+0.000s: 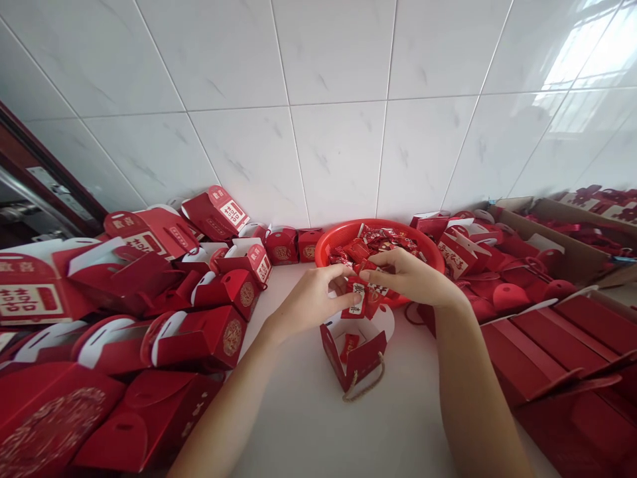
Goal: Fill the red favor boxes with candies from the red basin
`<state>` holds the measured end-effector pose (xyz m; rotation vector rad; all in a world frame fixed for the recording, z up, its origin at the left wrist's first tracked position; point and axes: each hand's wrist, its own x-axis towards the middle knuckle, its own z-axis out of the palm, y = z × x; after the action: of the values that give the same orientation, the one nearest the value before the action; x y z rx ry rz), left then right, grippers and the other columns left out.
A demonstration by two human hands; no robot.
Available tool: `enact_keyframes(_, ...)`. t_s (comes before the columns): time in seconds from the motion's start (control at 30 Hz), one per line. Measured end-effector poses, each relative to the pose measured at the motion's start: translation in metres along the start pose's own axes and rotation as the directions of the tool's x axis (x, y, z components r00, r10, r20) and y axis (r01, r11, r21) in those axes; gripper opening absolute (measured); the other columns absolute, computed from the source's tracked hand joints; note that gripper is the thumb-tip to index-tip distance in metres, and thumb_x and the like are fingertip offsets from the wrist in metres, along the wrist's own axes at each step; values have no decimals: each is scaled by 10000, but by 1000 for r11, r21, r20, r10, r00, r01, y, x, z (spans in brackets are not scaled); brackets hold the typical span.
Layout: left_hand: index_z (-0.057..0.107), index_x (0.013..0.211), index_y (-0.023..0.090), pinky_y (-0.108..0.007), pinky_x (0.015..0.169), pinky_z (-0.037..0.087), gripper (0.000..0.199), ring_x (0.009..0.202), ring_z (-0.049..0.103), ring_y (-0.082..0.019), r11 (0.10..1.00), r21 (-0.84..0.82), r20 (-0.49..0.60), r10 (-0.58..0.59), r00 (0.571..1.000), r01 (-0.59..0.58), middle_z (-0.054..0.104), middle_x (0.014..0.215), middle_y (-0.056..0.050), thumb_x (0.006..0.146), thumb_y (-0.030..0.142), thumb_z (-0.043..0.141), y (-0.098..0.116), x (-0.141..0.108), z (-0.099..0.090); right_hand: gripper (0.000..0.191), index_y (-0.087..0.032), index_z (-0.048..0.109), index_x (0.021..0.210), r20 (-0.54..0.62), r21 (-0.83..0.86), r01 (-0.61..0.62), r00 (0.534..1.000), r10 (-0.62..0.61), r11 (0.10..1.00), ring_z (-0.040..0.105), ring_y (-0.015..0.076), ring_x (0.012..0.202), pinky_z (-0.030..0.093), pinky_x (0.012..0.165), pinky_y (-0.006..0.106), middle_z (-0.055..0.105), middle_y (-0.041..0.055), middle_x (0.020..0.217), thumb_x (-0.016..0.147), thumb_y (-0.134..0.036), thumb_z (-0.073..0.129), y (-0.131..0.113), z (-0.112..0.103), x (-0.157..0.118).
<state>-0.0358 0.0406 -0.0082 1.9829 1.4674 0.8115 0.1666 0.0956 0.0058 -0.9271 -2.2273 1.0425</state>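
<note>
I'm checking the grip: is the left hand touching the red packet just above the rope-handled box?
Touching. The head view shows it: the left hand has its thumb laid over the face of the red packet, covering part of it.

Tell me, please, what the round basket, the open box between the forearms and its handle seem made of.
Basket: probably plastic, glossy red, judging by its smooth, perforated wall. Box: likely card, satin red outside, white inside, with thin, folded walls. Handle: apparently cord, matte tan, rope-like twist; fibre unclear.

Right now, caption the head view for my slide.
Left hand and right hand hold red packets above an open box, near a red basket.
</note>
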Motion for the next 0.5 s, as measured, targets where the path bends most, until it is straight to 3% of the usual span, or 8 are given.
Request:
enact_keyframes(0.13,726,1064,218,-263,778,490,262,912,676,-203,994,68,186,66,980,-80,755,1026,-16,862,359,635,-2,-1,-6,475,-206,332,598,-100,8,34,994,-33,999,257,88,544,220,493,267,270,-57,597,895,-483,577,5,-6,-3)
enact_keyframes(0.27,740,906,215,-244,690,442,162,786,659,-170,974,161,424,78,902,-159,750,898,1,841,244,594,-3,-1,-3,457,-208,316,612,-116,-9,39,992,-40,999,243,88,549,211,493,272,257,-58,608,905,-449,571,8,-8,-4)
enact_keyframes(0.4,732,817,213,-255,576,382,191,649,622,-150,959,250,542,-24,840,-134,722,750,8,808,178,545,-4,0,0,456,-208,318,605,-82,-34,56,995,-58,998,234,89,550,201,497,280,245,-57,607,905,-440,571,7,-7,-3)
enact_keyframes(0.5,708,768,215,-267,560,359,162,638,608,-150,939,326,544,-92,834,-109,705,731,14,788,193,548,-3,-2,-3,438,-206,351,606,-69,-50,47,996,-50,998,241,92,546,197,499,284,252,-56,602,901,-439,574,7,-7,-4)
